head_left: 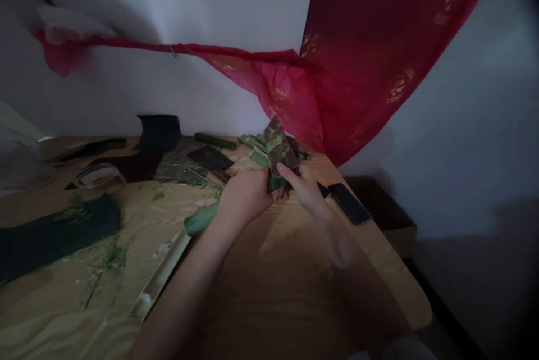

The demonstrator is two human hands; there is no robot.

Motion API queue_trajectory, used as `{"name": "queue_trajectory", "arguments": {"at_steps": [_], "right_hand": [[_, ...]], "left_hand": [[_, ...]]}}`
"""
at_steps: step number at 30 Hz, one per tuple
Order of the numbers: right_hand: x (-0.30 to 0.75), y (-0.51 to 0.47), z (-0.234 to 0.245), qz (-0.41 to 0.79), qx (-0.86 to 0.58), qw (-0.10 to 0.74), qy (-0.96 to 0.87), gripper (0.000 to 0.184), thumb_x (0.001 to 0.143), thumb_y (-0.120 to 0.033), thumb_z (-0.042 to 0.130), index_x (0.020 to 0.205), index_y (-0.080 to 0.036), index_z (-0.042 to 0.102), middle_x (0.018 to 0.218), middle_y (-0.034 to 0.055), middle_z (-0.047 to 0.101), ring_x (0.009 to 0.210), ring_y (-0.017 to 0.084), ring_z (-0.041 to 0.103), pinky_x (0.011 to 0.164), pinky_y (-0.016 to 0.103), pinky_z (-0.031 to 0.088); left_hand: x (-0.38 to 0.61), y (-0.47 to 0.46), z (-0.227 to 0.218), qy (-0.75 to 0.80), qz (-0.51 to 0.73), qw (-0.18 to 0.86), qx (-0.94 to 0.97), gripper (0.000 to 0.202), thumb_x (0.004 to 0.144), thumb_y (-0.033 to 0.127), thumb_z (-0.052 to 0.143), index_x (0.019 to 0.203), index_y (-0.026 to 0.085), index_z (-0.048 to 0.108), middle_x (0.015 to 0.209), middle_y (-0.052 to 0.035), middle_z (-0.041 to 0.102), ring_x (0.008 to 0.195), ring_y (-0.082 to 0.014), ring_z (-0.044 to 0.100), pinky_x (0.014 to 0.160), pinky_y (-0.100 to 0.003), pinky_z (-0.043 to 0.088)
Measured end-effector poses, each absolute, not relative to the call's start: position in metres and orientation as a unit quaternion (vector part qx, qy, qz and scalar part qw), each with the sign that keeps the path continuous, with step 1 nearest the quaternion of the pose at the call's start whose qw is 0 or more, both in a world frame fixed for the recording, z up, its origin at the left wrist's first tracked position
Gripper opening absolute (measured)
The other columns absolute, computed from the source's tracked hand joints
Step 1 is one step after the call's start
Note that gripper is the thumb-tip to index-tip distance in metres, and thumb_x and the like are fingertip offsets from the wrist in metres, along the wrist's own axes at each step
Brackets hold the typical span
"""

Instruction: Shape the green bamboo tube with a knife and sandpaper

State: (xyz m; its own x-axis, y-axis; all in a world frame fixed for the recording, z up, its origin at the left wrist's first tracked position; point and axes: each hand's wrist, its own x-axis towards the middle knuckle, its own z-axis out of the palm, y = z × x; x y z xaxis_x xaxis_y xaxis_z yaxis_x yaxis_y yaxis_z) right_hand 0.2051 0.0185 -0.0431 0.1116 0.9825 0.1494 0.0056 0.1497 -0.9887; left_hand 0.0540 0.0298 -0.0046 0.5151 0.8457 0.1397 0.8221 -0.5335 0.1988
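Note:
Both hands grip a bundle of green bamboo strips [269, 155] above the wooden table [269, 270]. A mottled green-brown piece [280, 146] stands up from the bundle, pinched by the fingers of my right hand [301, 187]. My left hand [246, 194] closes around the bundle's near side, hiding part of it. A wider green strip [201, 219] sticks out beneath my left wrist. Just beyond my right hand lies a black phone [348, 203].
A dark-bladed cleaver [209, 158], a green bamboo tube [214, 141], and a split bamboo length [160, 276] lie on the table, with dark cloth [54, 236] and green shavings. Red gold-patterned fabric [357, 62] hangs from the wall; a cardboard box [383, 214] sits past the right edge.

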Motion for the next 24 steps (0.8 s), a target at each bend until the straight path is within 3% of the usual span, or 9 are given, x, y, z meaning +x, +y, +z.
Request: {"name": "queue_trajectory", "arguments": {"at_steps": [5,12,15,19,24], "right_hand": [[0.227,0.011,-0.034,0.525,-0.411,0.466,-0.581,0.036,0.076,-0.052,0.076,0.078,-0.017,0.072,0.068,0.0062,0.076,0.059,0.021,0.073,0.056,0.031,0.061],[0.197,0.02,-0.043,0.431,-0.475,0.591,-0.489,0.043,0.068,-0.058,0.08,0.067,-0.02,0.06,0.047,-0.0006,0.065,0.039,0.016,0.062,0.038,0.026,0.052],[0.202,0.023,-0.046,0.482,-0.439,0.58,-0.488,0.046,0.068,-0.062,0.078,0.07,-0.018,0.064,0.054,0.0026,0.07,0.041,0.016,0.064,0.041,0.025,0.054],[0.213,0.02,-0.042,0.546,-0.391,0.531,-0.517,0.045,0.07,-0.059,0.078,0.08,-0.016,0.068,0.068,0.0064,0.077,0.052,0.018,0.071,0.05,0.028,0.059],[0.204,0.015,-0.038,0.461,-0.458,0.551,-0.524,0.04,0.064,-0.054,0.083,0.072,-0.019,0.066,0.055,0.0005,0.071,0.046,0.018,0.067,0.044,0.028,0.057]], "left_hand": [[0.044,0.035,-0.002,0.434,0.113,0.083,0.89,0.024,0.083,0.035,0.055,0.097,0.021,0.069,0.1,-0.0122,0.075,0.094,-0.0303,0.072,0.075,-0.034,0.053],[0.054,0.032,-0.007,0.528,0.128,0.061,0.837,0.032,0.085,0.041,0.052,0.102,0.018,0.067,0.093,-0.017,0.074,0.086,-0.0348,0.072,0.071,-0.039,0.053],[0.05,0.039,-0.007,0.517,0.136,0.068,0.842,0.038,0.086,0.049,0.053,0.105,0.018,0.065,0.094,-0.0169,0.074,0.087,-0.0344,0.072,0.071,-0.038,0.052],[0.038,0.046,-0.004,0.454,0.163,0.085,0.872,0.039,0.085,0.046,0.055,0.112,0.019,0.062,0.097,-0.0139,0.074,0.091,-0.0317,0.072,0.071,-0.034,0.051],[0.043,0.04,-0.006,0.476,0.121,0.067,0.868,0.021,0.084,0.028,0.051,0.091,0.018,0.068,0.093,-0.0169,0.074,0.089,-0.0321,0.072,0.071,-0.035,0.051]]}}
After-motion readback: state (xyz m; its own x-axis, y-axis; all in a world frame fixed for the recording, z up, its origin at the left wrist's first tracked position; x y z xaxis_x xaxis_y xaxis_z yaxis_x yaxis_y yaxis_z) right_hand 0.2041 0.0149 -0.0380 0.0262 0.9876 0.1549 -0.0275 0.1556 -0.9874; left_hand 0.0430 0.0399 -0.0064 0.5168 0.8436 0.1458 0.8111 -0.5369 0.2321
